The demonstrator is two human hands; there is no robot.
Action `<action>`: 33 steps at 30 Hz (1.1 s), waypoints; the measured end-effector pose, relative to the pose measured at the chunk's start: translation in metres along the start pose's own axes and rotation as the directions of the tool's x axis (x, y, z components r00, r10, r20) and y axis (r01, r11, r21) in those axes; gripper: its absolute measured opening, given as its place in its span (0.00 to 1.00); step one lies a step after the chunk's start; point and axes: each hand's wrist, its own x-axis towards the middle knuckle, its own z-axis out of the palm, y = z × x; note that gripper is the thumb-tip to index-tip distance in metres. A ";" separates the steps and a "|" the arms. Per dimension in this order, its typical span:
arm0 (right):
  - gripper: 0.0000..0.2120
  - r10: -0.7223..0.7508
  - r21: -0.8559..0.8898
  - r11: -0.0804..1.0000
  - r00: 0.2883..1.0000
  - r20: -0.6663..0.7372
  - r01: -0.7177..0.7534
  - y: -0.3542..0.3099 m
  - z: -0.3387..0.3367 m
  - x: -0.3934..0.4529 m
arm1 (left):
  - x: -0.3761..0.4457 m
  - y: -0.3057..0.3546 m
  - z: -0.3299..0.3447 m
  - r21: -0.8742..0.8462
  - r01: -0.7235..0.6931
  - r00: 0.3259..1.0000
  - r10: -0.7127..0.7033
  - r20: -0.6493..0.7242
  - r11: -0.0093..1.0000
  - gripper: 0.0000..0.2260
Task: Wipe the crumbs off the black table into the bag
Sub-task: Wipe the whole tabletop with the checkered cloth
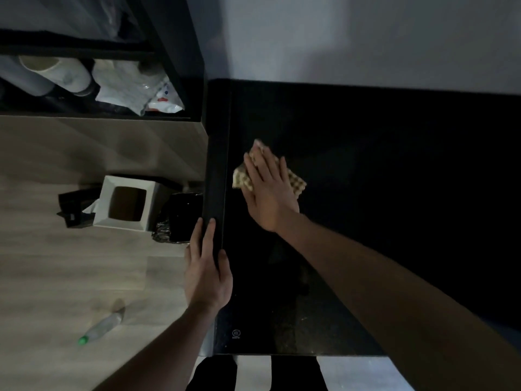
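Observation:
The black table [380,165] fills the right half of the view. My right hand [267,190] lies flat, fingers straight, pressing a beige checked cloth [297,183] onto the tabletop near its left edge. My left hand [207,266] holds that left edge, thumb on top and fingers along the side. A black bag [180,218] stands open on the floor just below the edge, ahead of my left hand. Faint pale crumbs [301,318] speckle the near part of the table.
A white square bin [127,204] stands on the wooden floor beside the bag, with a dark object to its left. A plastic bottle with a green cap [101,328] lies on the floor. A dark shelf [98,80] with rolls and packets sits at back left.

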 end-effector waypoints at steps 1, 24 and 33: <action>0.33 -0.006 0.002 1.000 1.000 0.006 0.006 -0.001 0.003 -0.022 | -0.001 0.001 -0.001 -0.001 0.002 1.000 -0.002 0.010 1.000 0.30; 0.33 0.012 -0.080 0.997 1.000 -0.017 -0.013 0.069 -0.025 0.021 | 0.001 0.001 0.002 0.076 -0.008 0.999 0.004 0.048 0.997 0.33; 0.36 -0.314 -0.122 0.939 0.946 0.077 0.321 0.048 -0.007 -0.048 | 0.000 0.004 0.007 0.161 0.031 0.999 -0.032 0.004 0.986 0.33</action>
